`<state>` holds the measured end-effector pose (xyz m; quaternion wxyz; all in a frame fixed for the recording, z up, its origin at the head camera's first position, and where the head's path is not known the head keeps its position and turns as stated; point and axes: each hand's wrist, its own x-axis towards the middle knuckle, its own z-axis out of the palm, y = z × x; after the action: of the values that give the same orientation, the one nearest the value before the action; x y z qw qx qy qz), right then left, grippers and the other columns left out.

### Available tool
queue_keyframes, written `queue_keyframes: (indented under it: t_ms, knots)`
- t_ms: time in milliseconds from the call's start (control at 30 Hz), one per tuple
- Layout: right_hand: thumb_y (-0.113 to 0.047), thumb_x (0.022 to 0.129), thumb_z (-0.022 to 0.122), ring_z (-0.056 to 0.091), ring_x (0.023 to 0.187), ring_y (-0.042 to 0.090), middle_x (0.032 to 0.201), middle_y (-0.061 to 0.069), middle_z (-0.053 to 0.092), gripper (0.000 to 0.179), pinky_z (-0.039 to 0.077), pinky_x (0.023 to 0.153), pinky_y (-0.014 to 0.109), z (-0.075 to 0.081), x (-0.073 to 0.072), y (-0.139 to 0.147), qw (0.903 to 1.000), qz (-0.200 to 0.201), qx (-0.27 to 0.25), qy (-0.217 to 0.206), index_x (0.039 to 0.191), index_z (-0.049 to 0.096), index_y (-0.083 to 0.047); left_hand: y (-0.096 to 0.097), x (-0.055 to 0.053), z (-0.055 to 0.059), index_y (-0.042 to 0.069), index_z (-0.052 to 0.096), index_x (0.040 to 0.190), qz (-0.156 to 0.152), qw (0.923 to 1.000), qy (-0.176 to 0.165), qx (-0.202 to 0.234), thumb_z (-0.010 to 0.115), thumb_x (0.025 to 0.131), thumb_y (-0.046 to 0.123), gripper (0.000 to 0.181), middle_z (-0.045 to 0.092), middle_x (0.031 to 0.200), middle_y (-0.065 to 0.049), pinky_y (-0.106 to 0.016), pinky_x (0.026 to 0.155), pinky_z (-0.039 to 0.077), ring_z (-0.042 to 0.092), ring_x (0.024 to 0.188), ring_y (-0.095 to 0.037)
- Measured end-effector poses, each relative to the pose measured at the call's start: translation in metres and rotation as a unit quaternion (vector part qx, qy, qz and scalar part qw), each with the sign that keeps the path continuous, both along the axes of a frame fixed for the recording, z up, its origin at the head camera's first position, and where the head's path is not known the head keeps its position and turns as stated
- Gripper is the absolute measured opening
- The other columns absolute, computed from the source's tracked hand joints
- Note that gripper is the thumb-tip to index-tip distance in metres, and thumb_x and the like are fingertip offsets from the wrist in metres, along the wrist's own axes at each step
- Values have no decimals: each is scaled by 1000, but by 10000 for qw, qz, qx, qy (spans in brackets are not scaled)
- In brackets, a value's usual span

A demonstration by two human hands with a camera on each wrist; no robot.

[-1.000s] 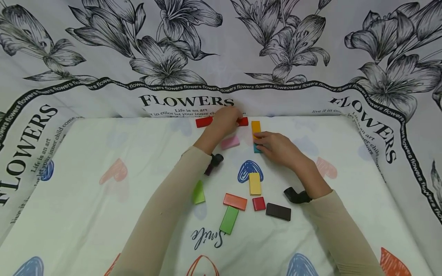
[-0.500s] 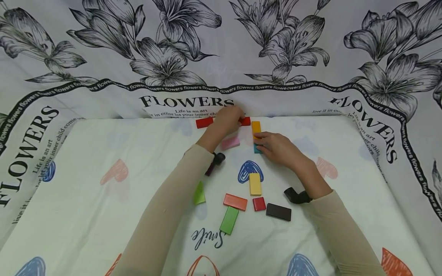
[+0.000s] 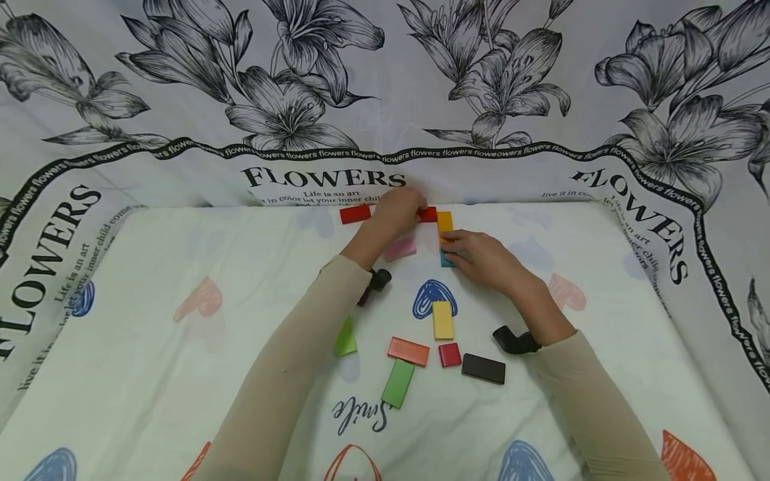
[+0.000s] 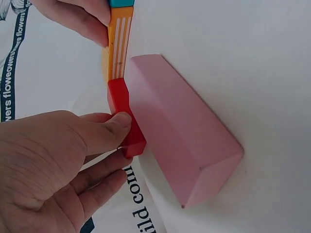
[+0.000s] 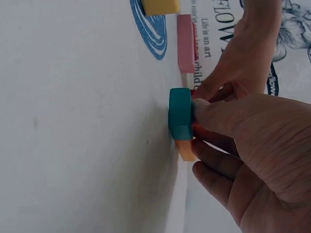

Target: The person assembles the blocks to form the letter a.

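Observation:
Between left thumb and fingers, my left hand pinches a red block. One end of that block meets an orange block with white stripes. A teal block joins the orange block's other end, making a line. My right hand holds the orange and teal blocks from the right side, thumb against the teal one. Beside the red block lies a pink triangular block. Another red block lies left of my left hand, which hides part of the area behind it.
Nearer me lie a yellow block, an orange-red block, a green block, a small red block, a black block and a lime-green block. Patterned cloth rises behind the work surface.
My left hand has slid the red block slightly right, closing the gap to the orange block. The right hand has kept its place on the orange and teal blocks.

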<state>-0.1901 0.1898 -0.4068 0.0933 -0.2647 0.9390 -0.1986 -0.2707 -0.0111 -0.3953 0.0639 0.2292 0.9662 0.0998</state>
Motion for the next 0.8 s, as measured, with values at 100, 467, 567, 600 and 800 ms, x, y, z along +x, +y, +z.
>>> queue_keyframes:
  t_ms: [100,467,567,600,800]
  knots:
    - [-12,103,68,54,147,39,154,17,61,38,44,123,55,-1,0,-1,10000,36,-13,13,140,66,-2,-3,1,-1,13,78,126,10,9999,-90,53,66,104,11,25,74,116,-6,-32,102,55,62,105,-24]
    - [-13,104,67,53,148,39,155,16,60,38,43,123,55,-6,1,0,9998,-57,39,-175,140,66,-4,-4,4,-9,15,78,128,-24,9992,-317,226,66,105,14,26,74,120,-6,-34,103,55,61,106,-24]
    - [-14,104,68,53,148,39,155,15,60,38,44,123,54,-6,3,0,9998,-39,59,-200,140,66,-4,-4,7,-9,15,78,129,-2,9990,-375,251,66,105,15,26,74,122,-6,-35,104,55,62,107,-24]
    - [-13,104,68,53,148,39,155,15,60,38,44,123,55,-6,3,-1,9998,-25,54,-170,140,66,-4,-4,7,-9,15,78,129,17,9990,-352,261,66,105,15,26,74,122,-6,-35,104,55,62,107,-24]
    - [-12,103,68,54,147,39,154,16,61,38,45,122,54,-1,0,-2,10000,-35,10,-61,140,66,-3,-4,5,-4,12,78,124,31,9993,-186,313,66,105,15,24,72,118,-6,-35,102,55,61,105,-24]
